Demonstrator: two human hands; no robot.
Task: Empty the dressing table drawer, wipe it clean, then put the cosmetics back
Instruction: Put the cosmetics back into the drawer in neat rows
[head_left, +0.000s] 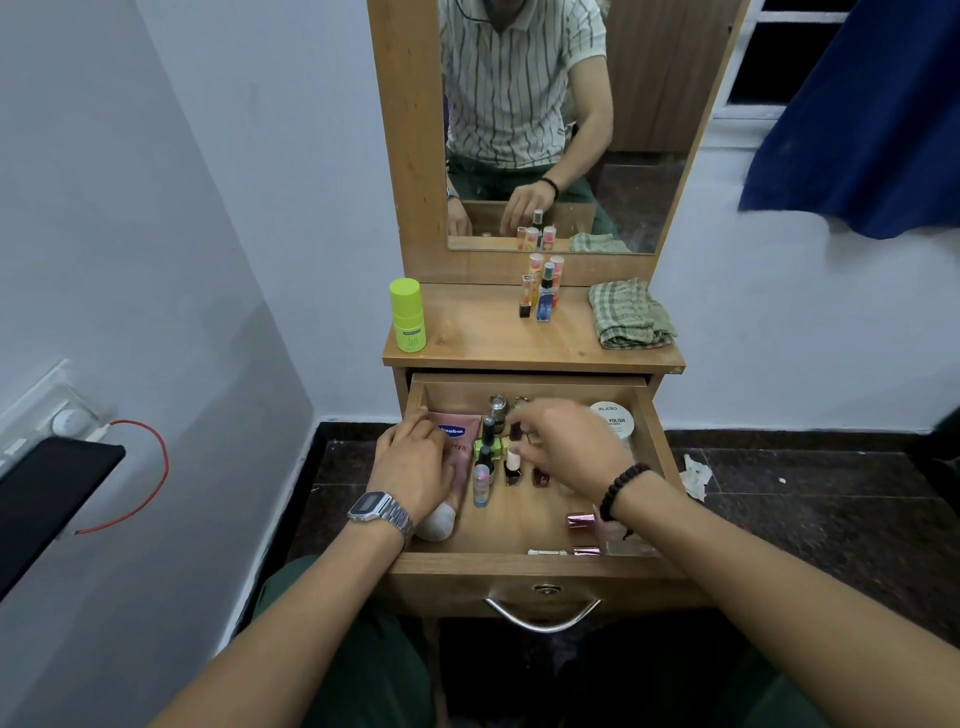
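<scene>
Drawer (530, 564), open: we rest our left hand (415, 462) on the tube (457, 447); right hand (566, 447) fingers the bottles (511, 465), grip unclear. Lift upright, one by one, onto the top (483, 338).

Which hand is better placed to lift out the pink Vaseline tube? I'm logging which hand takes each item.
The left hand: it already rests on the pink Vaseline tube at the open wooden drawer's left side, while the right hand hovers over small bottles mid-drawer.
</scene>
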